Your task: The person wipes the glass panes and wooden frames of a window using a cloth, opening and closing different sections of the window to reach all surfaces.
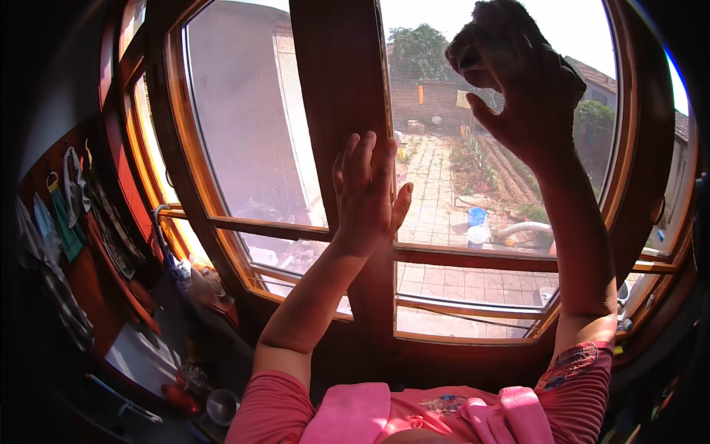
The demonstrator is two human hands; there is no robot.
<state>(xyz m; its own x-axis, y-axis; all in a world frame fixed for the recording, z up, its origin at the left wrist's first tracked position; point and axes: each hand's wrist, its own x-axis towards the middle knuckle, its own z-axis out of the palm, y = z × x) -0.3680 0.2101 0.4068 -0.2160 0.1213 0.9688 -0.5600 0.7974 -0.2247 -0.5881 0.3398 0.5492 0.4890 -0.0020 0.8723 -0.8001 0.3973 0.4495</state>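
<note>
Head view: right hand (529,89) is clenched around a dark cloth (492,33), pressed high on the right pane (473,170). Left hand (366,196) is flat and empty on the upright wooden post (344,81), lower and left of the cloth.

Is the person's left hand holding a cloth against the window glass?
No. The left hand lies flat and empty on the wooden centre post; the right hand grips the dark cloth at the pane.
</note>
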